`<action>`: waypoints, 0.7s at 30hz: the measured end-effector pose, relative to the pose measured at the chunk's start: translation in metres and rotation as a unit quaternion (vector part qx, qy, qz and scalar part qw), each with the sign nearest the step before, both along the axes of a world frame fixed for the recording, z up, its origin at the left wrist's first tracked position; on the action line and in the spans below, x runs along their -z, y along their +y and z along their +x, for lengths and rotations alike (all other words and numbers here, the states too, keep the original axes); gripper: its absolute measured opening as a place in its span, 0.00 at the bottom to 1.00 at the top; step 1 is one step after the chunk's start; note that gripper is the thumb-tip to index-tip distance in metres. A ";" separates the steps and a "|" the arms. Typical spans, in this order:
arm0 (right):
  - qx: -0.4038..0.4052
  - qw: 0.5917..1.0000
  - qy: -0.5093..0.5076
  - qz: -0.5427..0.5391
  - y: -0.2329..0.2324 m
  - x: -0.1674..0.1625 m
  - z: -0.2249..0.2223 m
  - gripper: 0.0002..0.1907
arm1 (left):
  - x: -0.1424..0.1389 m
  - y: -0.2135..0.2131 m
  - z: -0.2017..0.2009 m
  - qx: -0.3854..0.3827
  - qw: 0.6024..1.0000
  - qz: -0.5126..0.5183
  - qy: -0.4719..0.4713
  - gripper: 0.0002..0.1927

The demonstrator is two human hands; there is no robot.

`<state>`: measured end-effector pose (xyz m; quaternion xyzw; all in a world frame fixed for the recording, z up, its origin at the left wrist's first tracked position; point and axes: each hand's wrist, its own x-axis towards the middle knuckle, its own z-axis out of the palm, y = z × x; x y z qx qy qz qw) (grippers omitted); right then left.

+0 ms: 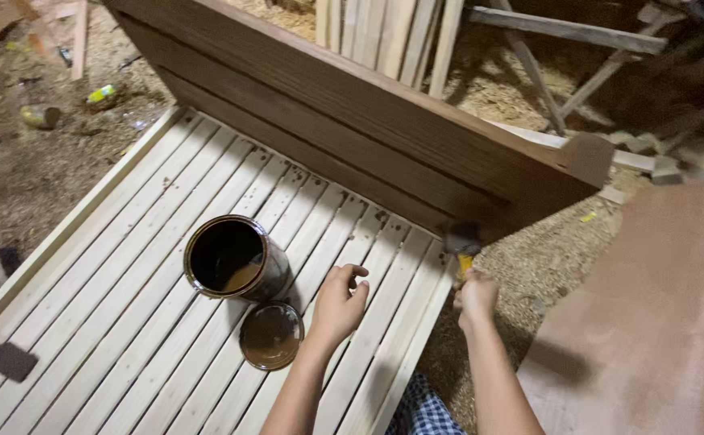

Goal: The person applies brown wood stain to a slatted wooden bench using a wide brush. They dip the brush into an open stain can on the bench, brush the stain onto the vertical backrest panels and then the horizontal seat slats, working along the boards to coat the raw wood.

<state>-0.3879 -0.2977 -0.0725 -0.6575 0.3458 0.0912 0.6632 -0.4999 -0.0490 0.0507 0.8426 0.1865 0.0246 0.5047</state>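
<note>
Head view: right hand (476, 298) grips yellow-handled brush (463, 244), bristles dark, at 3 o'clock on stained board (352, 121). Left hand (338, 304) loose, empty, resting on slats (126, 322) beside open stain can (235, 259).

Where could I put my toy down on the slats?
The slats lie bare left of the can, up to the spare brush. It is crowded around the can, its lid, the left hand and the right hand with the brush.

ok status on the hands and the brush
Right hand grips paintbrush at stained board edge. Left hand rests on slats. Open stain can beside it.
</note>
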 end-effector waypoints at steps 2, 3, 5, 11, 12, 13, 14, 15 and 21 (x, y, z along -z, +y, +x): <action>-0.095 0.990 0.012 -0.103 -0.005 -0.012 -0.022 0.14 | 0.001 -0.001 0.000 0.012 1.000 -0.005 -0.023 0.13; -0.144 0.978 0.019 -0.153 -0.008 -0.017 -0.032 0.15 | 0.001 -0.002 0.000 0.016 1.000 -0.003 -0.014 0.13; -0.279 0.902 -0.051 -0.325 -0.015 -0.021 -0.044 0.18 | 0.001 -0.004 0.002 0.021 1.000 0.002 0.003 0.13; -0.425 0.710 -0.173 -0.534 -0.038 -0.004 -0.029 0.25 | -0.001 -0.015 0.006 0.044 0.999 0.003 -0.007 0.12; -0.428 0.680 -0.182 -0.568 -0.043 -0.001 -0.024 0.25 | -0.001 -0.017 0.007 0.047 0.999 0.003 -0.009 0.12; -0.434 0.664 -0.186 -0.580 -0.047 0.002 -0.020 0.26 | 0.000 -0.018 0.007 0.049 0.999 0.003 -0.010 0.12; -0.441 0.648 -0.189 -0.592 -0.052 0.004 -0.016 0.27 | 0.000 -0.019 0.006 0.052 0.999 0.003 -0.010 0.12; -0.447 0.631 -0.193 -0.603 -0.057 0.006 -0.013 0.28 | 0.000 -0.020 0.006 0.052 0.999 0.000 -0.004 0.12; -0.413 0.686 -0.168 -0.575 -0.066 0.017 -0.006 0.27 | 0.003 -0.024 0.002 0.051 0.999 -0.007 0.015 0.12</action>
